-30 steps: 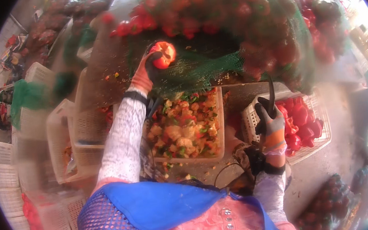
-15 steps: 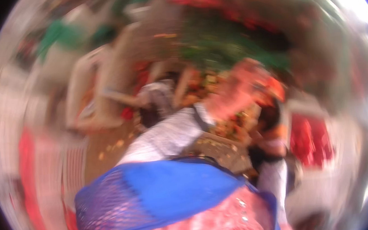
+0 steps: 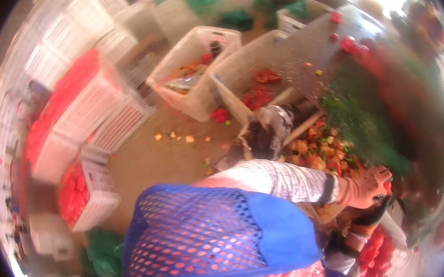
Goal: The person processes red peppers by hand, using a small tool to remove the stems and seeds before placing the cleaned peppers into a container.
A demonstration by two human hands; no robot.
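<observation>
My left hand (image 3: 365,188) is out to my right, fingers curled round and clamped on a red pepper (image 3: 388,187) – only slivers of it show past my knuckles. My right hand (image 3: 365,227), in its orange-and-dark glove, sits just below, partly hidden behind the left; can't tell if its fingers are apart or together, or whether there's a tool in it – too blurred + dark there.

Step in hand, I'd say: handling this one pepper w/ both hands close together, prob. working on it. Next move calls for a firm left grip, and for the right to keep clear of those left fingertips.

Nearby: a tub (image 3: 303,128) of yellowish & red scraps (image 3: 315,153) just left of my left hand, under the sleeve side; a pile of red peppers (image 3: 376,255) below my right hand, w/ the pale edge of a crate (image 3: 396,228) next to it. Green net (image 3: 362,107) hangs above my hands. Farther left, a white crate (image 3: 188,101) w/ mixed bits, plus stray floor scraps (image 3: 189,139).
</observation>
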